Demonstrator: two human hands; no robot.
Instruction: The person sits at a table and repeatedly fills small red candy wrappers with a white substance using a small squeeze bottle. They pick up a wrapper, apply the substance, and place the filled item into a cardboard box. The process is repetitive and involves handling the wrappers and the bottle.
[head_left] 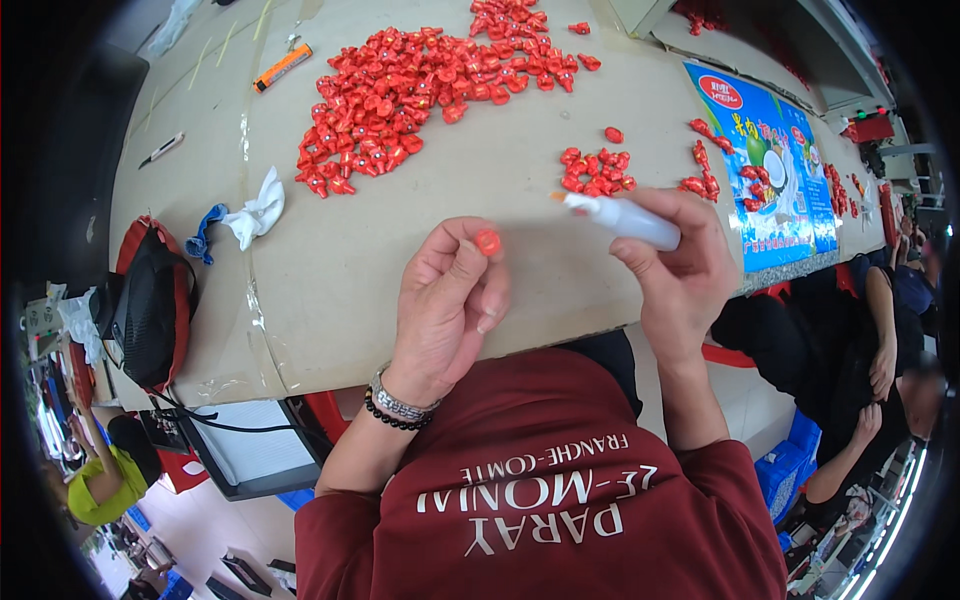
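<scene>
Between the thumb and fingers of my left hand (435, 300) is a small red plastic piece (487, 242), its rounded end facing up. My right hand (690, 265) is wrapped round a translucent white squeeze bottle (640, 222). The bottle lies tilted, its thin nozzle aimed left and a short way from the red piece, not touching it. Beyond my right hand sits a small cluster of red pieces (597, 172), with one loose red piece (614, 134) just behind it. A large heap of similar red pieces (390, 90) spreads over the far part of the table.
Left on the table (350, 260) are an orange tube (283, 68), a pen-like tool (161, 149), crumpled white tissue (258, 210) and a blue cloth (205, 233). A black-and-red bag (155, 300) stands at the left edge. Right lies a blue poster (775, 185); a co-worker (840, 330) sits beyond.
</scene>
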